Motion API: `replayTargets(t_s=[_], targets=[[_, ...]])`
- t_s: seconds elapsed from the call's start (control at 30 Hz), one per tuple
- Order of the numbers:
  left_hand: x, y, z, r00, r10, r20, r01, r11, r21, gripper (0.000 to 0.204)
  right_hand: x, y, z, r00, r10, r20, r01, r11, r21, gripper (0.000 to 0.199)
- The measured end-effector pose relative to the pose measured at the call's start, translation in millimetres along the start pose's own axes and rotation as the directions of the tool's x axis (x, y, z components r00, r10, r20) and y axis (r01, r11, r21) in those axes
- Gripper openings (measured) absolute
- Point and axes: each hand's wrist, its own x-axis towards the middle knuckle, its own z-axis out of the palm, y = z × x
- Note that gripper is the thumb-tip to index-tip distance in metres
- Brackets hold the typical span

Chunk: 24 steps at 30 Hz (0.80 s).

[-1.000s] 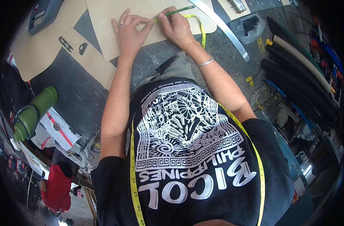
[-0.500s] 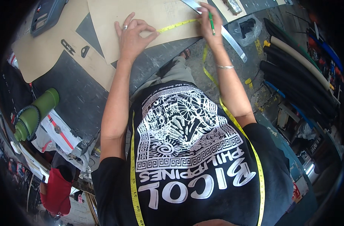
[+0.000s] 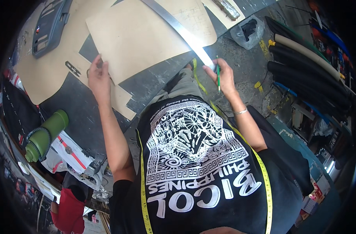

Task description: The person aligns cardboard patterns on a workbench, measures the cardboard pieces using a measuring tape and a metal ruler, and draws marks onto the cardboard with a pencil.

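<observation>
My right hand grips the near end of a long metal ruler. A slim green pencil is also tucked in its fingers, pointing down. The ruler slants across a large brown paper sheet and past its near edge. At that sheet's left side, my left hand hovers over the table with fingers loosely bent and thumb apart; what lies beneath it is hidden. Black thread snips lie left of it on more brown paper. A yellow tape measure hangs from around my neck, its end dangling.
A grey plastic case stands at the far left of the dark table. A green bottle lies at left. Dark rolls and a plastic bag are at right. A person in red is at lower left.
Both hands have let go of the tape measure, whose end now dangles. My right hand has come nearer with the ruler's end, while my left hand has moved left off the sheet.
</observation>
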Motion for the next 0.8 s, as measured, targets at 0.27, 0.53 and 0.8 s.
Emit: replayTargets(t_s=[0.27, 0.53, 0.8], targets=[[-18.5, 9.4, 18.9, 0.990, 0.055, 0.129, -0.083, 0.971, 0.223, 0.042, -27.0, -47.6, 47.7, 0.998, -0.004, 0.062, -0.015, 0.953, 0.302, 0.037], [-10.7, 43.2, 59.5, 0.721, 0.520, 0.457, -0.691, 0.593, 0.414, 0.048, -29.0, -54.7, 62.2, 0.987, -0.130, -0.092, 0.156, 0.905, 0.395, 0.035], [-8.8, 45.4, 117.9, 0.637, 0.554, 0.536, -0.771, 0.473, 0.427, 0.098, -1.7, -53.7, 46.2, 0.981, -0.166, -0.103, 0.195, 0.801, 0.566, 0.025]])
